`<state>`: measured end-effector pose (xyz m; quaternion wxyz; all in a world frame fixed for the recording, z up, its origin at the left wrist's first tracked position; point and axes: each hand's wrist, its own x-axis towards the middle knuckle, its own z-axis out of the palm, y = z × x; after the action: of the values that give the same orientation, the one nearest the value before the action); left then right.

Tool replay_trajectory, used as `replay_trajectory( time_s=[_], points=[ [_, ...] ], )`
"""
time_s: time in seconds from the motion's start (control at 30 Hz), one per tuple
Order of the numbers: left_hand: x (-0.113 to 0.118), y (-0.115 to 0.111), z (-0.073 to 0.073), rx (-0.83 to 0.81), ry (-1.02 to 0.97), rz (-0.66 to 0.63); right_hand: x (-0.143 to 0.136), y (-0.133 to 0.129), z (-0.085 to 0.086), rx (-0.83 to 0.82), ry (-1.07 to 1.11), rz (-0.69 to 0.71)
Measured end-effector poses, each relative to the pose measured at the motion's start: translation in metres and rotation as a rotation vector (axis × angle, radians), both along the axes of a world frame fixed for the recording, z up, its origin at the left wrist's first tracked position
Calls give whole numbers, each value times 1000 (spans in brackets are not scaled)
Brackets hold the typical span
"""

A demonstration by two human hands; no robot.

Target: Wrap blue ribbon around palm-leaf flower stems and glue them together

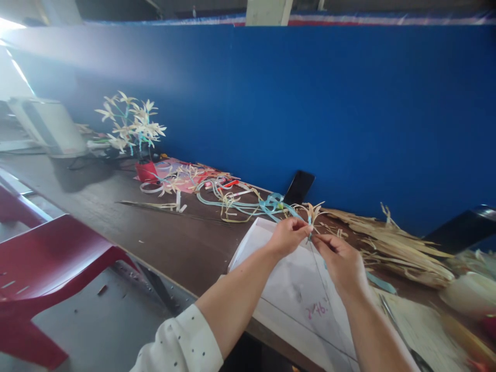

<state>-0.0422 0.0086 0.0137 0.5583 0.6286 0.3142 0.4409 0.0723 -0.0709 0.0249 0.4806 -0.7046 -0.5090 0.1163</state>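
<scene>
My left hand (290, 235) pinches the base of a small flower (311, 213) made of pale dried-leaf strips, its petals fanning upward. Light blue wrapping shows at the flower's neck between my fingertips. Just below and to the right, my right hand (343, 261) has thumb and forefinger closed at the flower's thin stem (318, 266), which runs down over white paper (290, 289). What exactly lies between the right fingertips is too small to make out. A light blue ribbon (248, 207) trails from near the flower to the left across the table.
Finished pale flowers (135, 121) stand in a red pot (146, 171). A black phone (299, 187) leans against the blue partition (349, 103). Dried leaves (391, 240) lie at the right, near scissors (399, 320). An electric kettle (52, 126) and red chair (58, 258) are left.
</scene>
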Motion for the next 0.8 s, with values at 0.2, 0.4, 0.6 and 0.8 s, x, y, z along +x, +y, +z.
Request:
replay_trajectory(
  time_s=[0.2,0.4,0.6,0.8],
  points=[
    [1,5,-3,-41,1,-71,8,0,5,86,-238,27],
    [1,1,-1,8,45,34,4,-3,6,30,-252,-7],
    [3,0,-2,16,41,73,-8,-4,6,93,-271,-18],
    [3,1,-3,31,50,69,-13,0,3,22,-382,-121]
  ],
)
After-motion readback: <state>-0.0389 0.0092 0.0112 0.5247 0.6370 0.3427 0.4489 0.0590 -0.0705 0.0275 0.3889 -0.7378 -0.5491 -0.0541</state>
